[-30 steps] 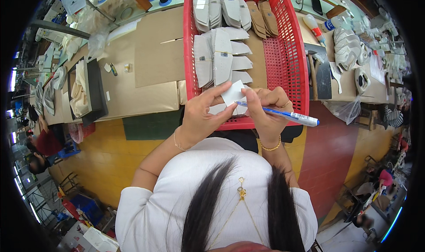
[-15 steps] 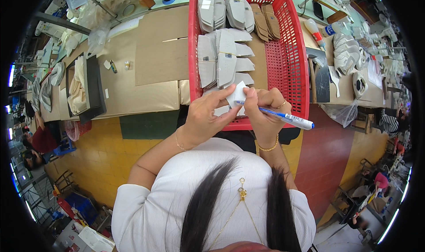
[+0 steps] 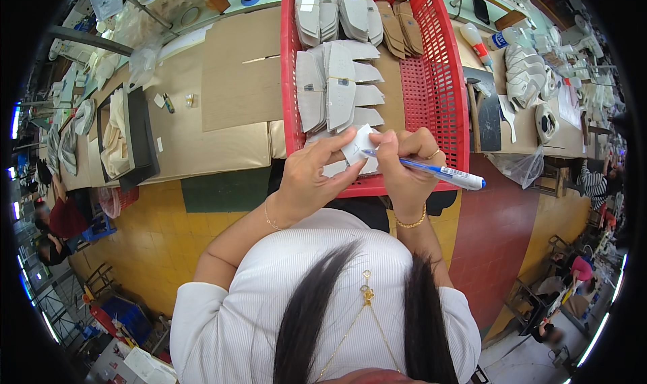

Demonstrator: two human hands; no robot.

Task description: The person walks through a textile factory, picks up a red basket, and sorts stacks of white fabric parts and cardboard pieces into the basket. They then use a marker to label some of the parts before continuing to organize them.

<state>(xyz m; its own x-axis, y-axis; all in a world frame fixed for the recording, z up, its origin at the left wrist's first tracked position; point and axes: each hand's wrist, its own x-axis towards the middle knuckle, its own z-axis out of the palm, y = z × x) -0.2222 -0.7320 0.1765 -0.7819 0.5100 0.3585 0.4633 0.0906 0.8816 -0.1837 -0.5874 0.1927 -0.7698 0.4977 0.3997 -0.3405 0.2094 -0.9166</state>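
My left hand (image 3: 311,179) pinches a small white piece of paper (image 3: 357,146) between thumb and fingers, over the near edge of a red plastic basket (image 3: 291,107). A blue-and-white pen (image 3: 448,175) is gripped in my right hand (image 3: 408,171), its tip on the paper, where a faint mark shows. My right thumb also touches the paper's upper right edge. Beyond my hands, the basket holds stacks of light grey cut pieces (image 3: 340,84) bound with bands, and brown cut pieces (image 3: 402,28) stand at its far right.
To the left, a dark open box (image 3: 138,141) with cream fabric sits on a table covered in brown paper (image 3: 242,87). At right are a red-and-white bottle (image 3: 477,43), white shoe-shaped parts (image 3: 526,74) and a black board (image 3: 490,117). Other people sit along both sides.
The pen tip has shifted slightly and a thin mark is now visible on the paper. Both hands keep their grip. The basket appears slightly further left in view.
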